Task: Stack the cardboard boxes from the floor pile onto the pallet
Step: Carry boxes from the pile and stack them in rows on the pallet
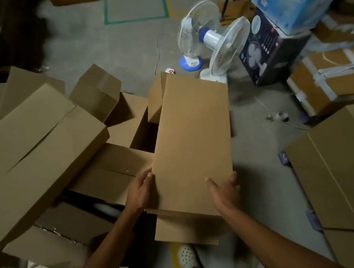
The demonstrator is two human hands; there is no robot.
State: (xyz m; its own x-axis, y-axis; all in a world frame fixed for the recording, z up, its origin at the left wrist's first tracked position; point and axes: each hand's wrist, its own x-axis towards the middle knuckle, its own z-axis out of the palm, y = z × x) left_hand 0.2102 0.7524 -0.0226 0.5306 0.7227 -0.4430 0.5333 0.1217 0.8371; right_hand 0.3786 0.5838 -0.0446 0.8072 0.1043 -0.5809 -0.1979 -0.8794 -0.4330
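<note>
Left hand (142, 190) lies flat against the near left edge of the long box (192, 136), fingers straight, pressing inward. Right hand (225, 192) takes the near right edge, thumb on the top face, fingers hooked over the side. Squeezed from both sides, likely because the box is too wide for one hand. Far end reaches toward the fans (215, 43); cannot tell whether it rests on anything. Floor pile (34, 141) sprawls left, boxes leaning anyhow. Stacked boxes (348, 168) stand near right, probably the destination; pallet itself not plainly seen.
</note>
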